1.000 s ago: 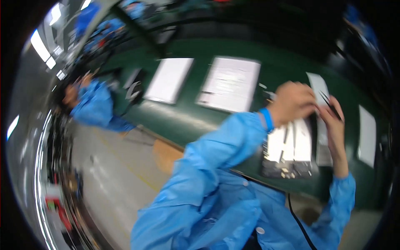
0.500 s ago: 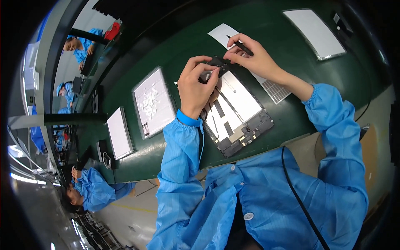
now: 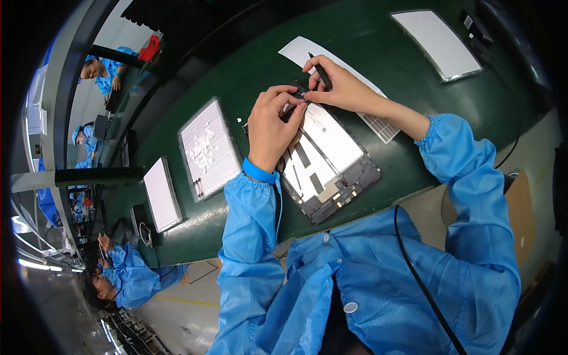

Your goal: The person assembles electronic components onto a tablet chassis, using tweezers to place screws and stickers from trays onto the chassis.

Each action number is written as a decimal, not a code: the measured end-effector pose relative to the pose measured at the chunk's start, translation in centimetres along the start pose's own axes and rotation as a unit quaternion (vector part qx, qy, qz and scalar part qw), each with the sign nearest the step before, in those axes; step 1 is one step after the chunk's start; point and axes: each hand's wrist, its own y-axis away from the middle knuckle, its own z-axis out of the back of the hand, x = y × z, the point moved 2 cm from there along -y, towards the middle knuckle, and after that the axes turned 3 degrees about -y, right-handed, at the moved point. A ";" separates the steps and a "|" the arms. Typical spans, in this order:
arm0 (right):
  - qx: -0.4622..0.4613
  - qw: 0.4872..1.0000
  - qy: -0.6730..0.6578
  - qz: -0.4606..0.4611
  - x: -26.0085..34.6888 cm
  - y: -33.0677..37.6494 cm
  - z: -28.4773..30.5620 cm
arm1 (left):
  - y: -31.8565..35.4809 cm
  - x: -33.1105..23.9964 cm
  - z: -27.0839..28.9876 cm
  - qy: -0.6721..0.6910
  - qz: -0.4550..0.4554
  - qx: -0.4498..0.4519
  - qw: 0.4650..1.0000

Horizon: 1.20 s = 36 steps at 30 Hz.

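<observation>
An opened tablet-like device (image 3: 337,145) lies on the green table in front of me, its pale panel framed in black, with dark strips and small circuit parts at the near end. Over its far left end, my left hand (image 3: 269,127) is curled with thumb and fingertips pinched together; whatever is between them is too small to make out. My right hand (image 3: 343,89) has a slim black pointed tool (image 3: 322,76) tucked between its fingers, tip upward. Its thumb and a fingertip meet at the device's far end, close beside my left fingertips.
Left of the device is a clear-edged tray (image 3: 210,151) with many small white pieces, then a white sheet (image 3: 162,195) and a small black box (image 3: 141,222). Beyond my right hand lies a printed sheet (image 3: 378,127). Another white board (image 3: 438,44) rests far right. A co-worker (image 3: 130,275) sits at left.
My right hand has come down toward me, and its fingertips now meet the device beside my left fingertips. The black tool has tilted more upright. The whole view has shifted slightly.
</observation>
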 end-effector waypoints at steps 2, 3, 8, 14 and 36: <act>0.004 1.000 -0.008 0.002 -0.2 -0.3 0.3 | 0.3 -0.1 0.1 0.028 0.022 0.006 0.999; 0.037 0.999 -0.010 -0.031 0.1 -0.6 0.4 | 0.3 -0.1 0.2 0.055 0.044 0.012 0.997; 0.161 0.978 0.016 -0.134 0.8 -2.9 1.4 | 0.5 0.3 0.1 0.043 0.023 0.017 0.999; 0.250 0.950 0.090 -0.164 2.1 -5.8 2.0 | 0.2 0.6 -0.1 0.024 -0.018 0.014 0.999; 0.046 0.950 0.304 0.043 5.7 4.7 2.8 | 1.5 0.3 1.4 -0.085 0.006 -0.052 0.995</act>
